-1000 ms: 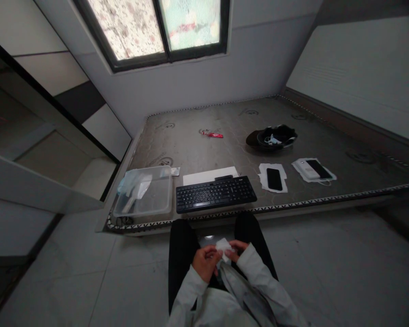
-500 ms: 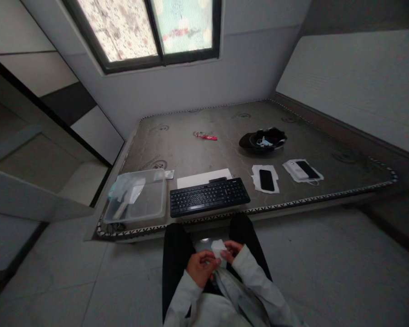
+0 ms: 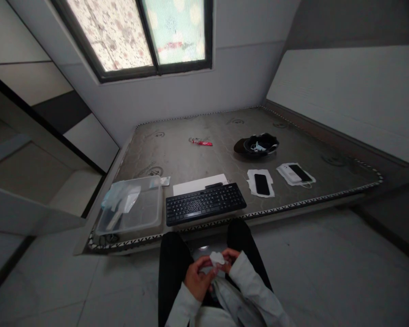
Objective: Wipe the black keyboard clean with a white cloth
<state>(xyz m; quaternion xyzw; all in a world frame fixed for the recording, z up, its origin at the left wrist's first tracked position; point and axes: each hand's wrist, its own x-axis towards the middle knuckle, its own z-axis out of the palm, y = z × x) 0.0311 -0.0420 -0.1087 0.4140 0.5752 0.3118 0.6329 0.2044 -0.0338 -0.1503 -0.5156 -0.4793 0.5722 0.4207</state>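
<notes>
Between my knees, my left hand (image 3: 200, 276) and my right hand (image 3: 230, 259) both grip a small crumpled white tissue (image 3: 217, 258). The fingers of each are closed on it from either side. Just beyond my knees a black keyboard (image 3: 206, 203) lies near the bed's front edge, on top of a white sheet (image 3: 191, 186). A clear plastic bin (image 3: 158, 204) left of the keyboard holds a pale blue item and white pieces. To the keyboard's right a black phone (image 3: 261, 184) rests on a white cloth.
The bare mattress (image 3: 177, 156) bears a dark cap (image 3: 255, 146) with a mask in it, a red packet (image 3: 202, 142), and a second phone (image 3: 301, 172) beside a white device. A small packet (image 3: 165, 181) lies by the bin. Beyond are a wall and window (image 3: 157, 68).
The view has tilted up slightly, so the scene sits a little lower. The white tissue looks more bunched up between my fingers. Everything on the mattress stays in place.
</notes>
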